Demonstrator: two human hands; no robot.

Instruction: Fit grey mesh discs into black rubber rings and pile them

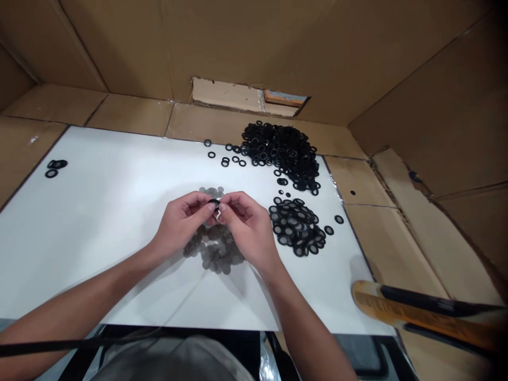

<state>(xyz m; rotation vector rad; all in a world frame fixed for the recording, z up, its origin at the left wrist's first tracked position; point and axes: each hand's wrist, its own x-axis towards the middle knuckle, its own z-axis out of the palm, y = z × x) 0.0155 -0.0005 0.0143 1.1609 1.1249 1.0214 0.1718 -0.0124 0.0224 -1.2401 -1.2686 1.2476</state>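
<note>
**Rings, discs and hands, counted**

Two hands, left hand (180,222) and right hand (248,225), share one black ring (214,203). Two ring heaps, far heap (283,151) and near heap (296,225), each beyond counting. One grey disc pile (216,253). One orange-and-black tool (416,313).

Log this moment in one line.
left hand: pinching black ring | right hand: pinching same ring | below: grey discs | beside right hand: ring pile

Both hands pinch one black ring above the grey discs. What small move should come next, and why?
Likely press a grey disc into the black ring: left hand and right hand pinch it together just over the grey discs, and the near pile at right holds rings with filled centres.
</note>
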